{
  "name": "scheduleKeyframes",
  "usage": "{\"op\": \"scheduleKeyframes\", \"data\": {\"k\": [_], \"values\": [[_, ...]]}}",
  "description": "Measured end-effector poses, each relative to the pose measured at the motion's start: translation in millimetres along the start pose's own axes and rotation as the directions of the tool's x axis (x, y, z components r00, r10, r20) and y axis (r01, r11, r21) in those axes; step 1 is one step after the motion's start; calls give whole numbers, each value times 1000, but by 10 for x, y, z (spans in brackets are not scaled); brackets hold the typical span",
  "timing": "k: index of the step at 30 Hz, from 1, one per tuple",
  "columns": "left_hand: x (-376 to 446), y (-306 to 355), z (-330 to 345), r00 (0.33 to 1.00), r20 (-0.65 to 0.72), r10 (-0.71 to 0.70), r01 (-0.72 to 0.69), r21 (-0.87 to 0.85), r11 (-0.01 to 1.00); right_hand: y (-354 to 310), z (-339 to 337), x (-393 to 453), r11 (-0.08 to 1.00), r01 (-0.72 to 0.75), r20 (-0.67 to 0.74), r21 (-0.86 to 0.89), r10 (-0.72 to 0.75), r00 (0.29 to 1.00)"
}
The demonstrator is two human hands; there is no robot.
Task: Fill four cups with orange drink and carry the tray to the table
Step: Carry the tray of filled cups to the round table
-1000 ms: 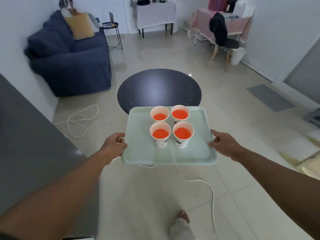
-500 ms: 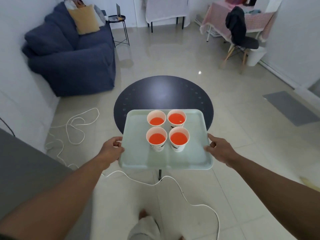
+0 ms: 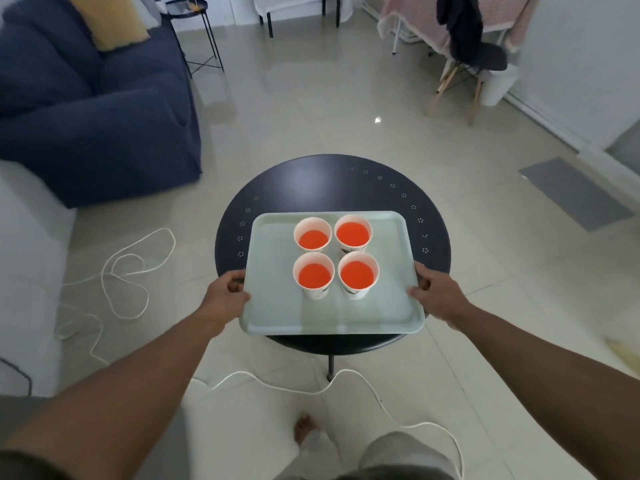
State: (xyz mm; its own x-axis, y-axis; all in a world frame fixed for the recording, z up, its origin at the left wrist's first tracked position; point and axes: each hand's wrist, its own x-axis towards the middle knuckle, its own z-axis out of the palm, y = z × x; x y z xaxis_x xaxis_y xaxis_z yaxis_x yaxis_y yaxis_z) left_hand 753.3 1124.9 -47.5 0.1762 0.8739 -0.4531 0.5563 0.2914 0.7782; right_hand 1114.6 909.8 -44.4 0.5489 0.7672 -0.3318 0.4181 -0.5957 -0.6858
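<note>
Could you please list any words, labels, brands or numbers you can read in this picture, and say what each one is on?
None can be read.
The paper cups carry a dark print low on their sides, too small and blurred to read.
The tray and the round table bear no text.

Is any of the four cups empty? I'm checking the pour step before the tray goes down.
No. All four cups on the tray show orange drink inside, as both hands grip its edges.

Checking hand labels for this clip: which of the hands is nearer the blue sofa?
Left. The left hand grips the tray edge on the blue sofa side; the right hand grips the opposite edge.
</note>
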Motion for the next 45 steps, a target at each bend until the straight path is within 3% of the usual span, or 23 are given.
{"op": "scheduleKeyframes", "data": {"k": [20,45], "values": [[1171,369,432,993,0,-114,114,96,989,-4,29,1249,996,-59,42,-61,62,997],[1875,333,593,994,17,-106,102,173,980,18,329,1837,989,-110,62,-99,116,991]]}}
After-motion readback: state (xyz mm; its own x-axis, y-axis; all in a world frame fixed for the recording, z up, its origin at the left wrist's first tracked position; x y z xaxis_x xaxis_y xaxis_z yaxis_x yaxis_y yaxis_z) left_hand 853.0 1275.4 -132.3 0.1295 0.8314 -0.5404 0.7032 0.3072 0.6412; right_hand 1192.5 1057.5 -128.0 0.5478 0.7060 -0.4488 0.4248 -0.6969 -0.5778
